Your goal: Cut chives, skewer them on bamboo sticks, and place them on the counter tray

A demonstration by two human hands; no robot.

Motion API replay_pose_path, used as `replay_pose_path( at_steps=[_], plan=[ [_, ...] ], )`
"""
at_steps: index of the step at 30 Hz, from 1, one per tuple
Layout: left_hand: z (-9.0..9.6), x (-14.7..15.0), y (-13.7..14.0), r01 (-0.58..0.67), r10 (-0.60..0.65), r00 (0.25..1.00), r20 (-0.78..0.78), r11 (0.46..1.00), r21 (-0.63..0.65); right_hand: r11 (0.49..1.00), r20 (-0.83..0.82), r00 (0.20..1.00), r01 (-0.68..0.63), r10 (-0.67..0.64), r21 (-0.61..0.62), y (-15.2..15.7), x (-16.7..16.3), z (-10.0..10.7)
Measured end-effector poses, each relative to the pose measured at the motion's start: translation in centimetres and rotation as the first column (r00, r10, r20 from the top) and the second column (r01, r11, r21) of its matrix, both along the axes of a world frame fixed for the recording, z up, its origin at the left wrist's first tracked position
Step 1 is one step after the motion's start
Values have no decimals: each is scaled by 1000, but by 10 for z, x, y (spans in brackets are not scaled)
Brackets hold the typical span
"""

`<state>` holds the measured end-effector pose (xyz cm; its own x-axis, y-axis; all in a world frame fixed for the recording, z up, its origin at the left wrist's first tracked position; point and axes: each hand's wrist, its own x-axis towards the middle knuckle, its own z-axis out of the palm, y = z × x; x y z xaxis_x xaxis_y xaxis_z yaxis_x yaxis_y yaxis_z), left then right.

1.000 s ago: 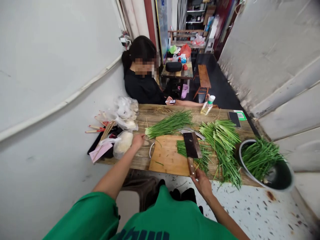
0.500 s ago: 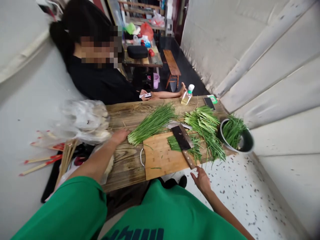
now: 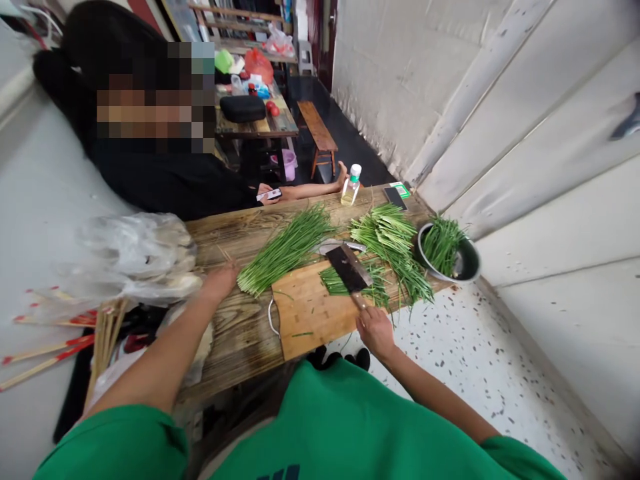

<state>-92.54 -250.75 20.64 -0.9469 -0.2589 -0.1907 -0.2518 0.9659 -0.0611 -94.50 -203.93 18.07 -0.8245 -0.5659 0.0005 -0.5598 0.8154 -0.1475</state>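
My right hand (image 3: pixel 376 330) is wrapped round the wooden handle of a cleaver (image 3: pixel 346 267). The cleaver's dark blade lies over cut green chives (image 3: pixel 334 281) on a wooden cutting board (image 3: pixel 305 308). My left hand (image 3: pixel 220 283) rests on the table beside the pale ends of a long bunch of chives (image 3: pixel 287 248). Its fingers are drawn together, and what they hold, if anything, is hidden; a few thin dry stalks lie just beyond. Behind the cleaver is a knife (image 3: pixel 327 245), partly covered. A second heap of chives (image 3: pixel 385 230) lies right of the board.
A metal bowl of chives (image 3: pixel 425 260) stands at the table's right end. Farther back are a bottle (image 3: pixel 351 185) and a dark phone-like slab (image 3: pixel 395 197). Plastic bags (image 3: pixel 145 250) and chopsticks (image 3: pixel 106 340) crowd the left. Across the table sits a person (image 3: pixel 165 177) holding a phone.
My right hand has moved up to the cleaver's handle and closed on it. My left hand stays near the chive ends, its fingers drawn in. The view has shifted to the right.
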Motion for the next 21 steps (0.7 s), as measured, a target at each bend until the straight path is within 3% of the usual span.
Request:
replay_pose_path(
  at_steps=[3, 5, 8, 11, 15, 21],
  plan=[
    [13, -18, 54, 124, -129, 989, -71, 990, -71, 994, 66, 992, 109, -111, 27, -4, -12, -7],
    [15, -34, 101, 257, -256, 962, -91, 966, -7, 982, 144, 973, 168, -179, 81, -7, -22, -14],
    [3, -57, 170, 397, -387, 914, -120, 915, 77, 976, 249, 945, 192, -213, 106, -12, -36, -20],
    [-19, -70, 221, 414, -404, 909, -105, 904, 103, 964, 341, 903, 257, -263, 63, -14, -46, -14],
    [-44, -83, 251, 353, -350, 936, -44, 929, 109, 914, 449, 850, 376, -274, -153, 0, -55, 1],
    [-58, -112, 265, 273, -298, 943, 146, 947, 171, 716, 540, 822, 485, -178, -502, 62, -36, 22]
  ],
)
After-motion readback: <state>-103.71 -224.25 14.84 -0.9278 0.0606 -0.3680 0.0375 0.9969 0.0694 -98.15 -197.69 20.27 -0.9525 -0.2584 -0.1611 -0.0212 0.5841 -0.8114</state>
